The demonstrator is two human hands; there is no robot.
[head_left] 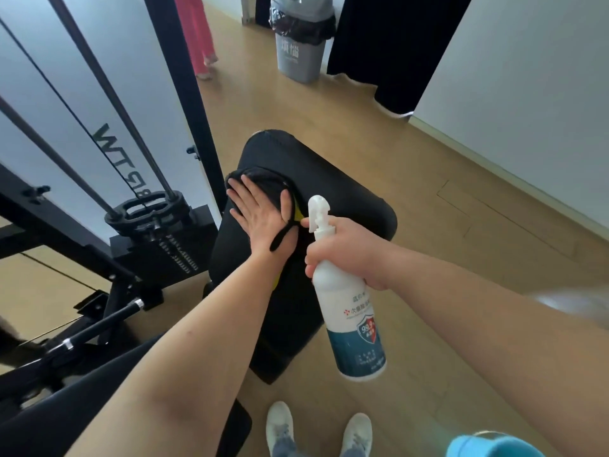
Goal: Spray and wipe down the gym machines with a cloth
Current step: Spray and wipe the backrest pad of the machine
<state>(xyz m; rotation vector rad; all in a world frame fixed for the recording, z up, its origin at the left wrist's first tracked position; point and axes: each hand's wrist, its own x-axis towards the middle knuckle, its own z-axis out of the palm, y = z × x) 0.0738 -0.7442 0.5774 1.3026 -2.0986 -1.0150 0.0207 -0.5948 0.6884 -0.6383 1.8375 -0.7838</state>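
1. Count: one cloth (263, 179), one bottle (349, 318), one pad (336, 199), one bin (298, 57), two shoes (279, 427).
2. Left hand (260, 216) flat, fingers straight, pressing cloth on pad's upper left, centre frame.
3. Right hand (349, 252) wrapped round bottle neck, just right of cloth.
4. Machine frame (183, 94) crowds pad's left edge; bare floor (461, 225) to its right.
5. Bin, upper centre: black liner, contents hidden.

Your black padded bench (346, 199) stands on the wooden floor (428, 192). A dark cloth (263, 179) lies on the bench's left part, with your left hand (260, 222) pressed flat on top of it. A grey bin (300, 54) stands on the floor beyond.
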